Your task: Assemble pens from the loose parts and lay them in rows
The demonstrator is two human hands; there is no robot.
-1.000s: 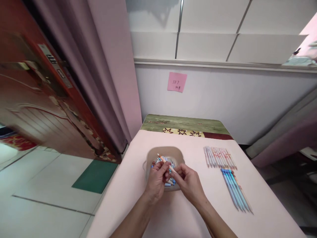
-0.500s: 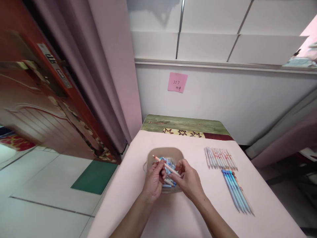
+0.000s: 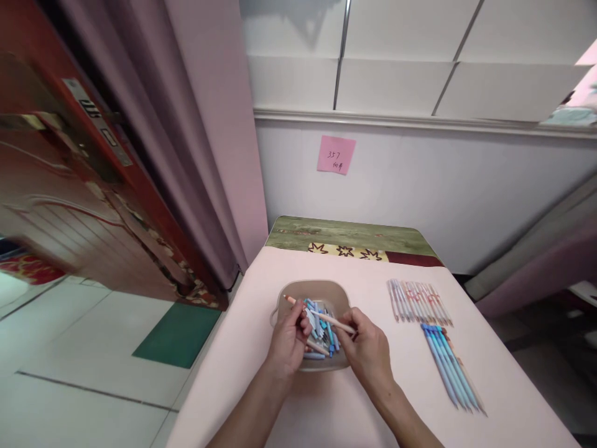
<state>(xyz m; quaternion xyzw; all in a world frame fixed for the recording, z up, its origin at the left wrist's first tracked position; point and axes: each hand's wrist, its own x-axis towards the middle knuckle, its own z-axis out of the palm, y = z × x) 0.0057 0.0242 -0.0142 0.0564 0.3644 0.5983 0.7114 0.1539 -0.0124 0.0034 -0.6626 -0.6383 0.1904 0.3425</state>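
Over a beige bin both hands hold a pale cream pen with an orange end. My left hand is closed on the orange-ended part. My right hand pinches the other end of the cream barrel. A thinner whitish stretch shows between the two hands; I cannot tell whether the pen is in two parts. Inside the bin, below the hands, lie several loose blue, white and cream pens.
To the right, a row of clear and pale pens lies on the pink-covered table. Nearer me is a group of blue pens with a cream, orange-ended pen beside them. A pink note is on the wall behind.
My right hand has moved a little right, away from my left hand. The held pen now spans a longer distance, with a thin stretch showing in its middle.
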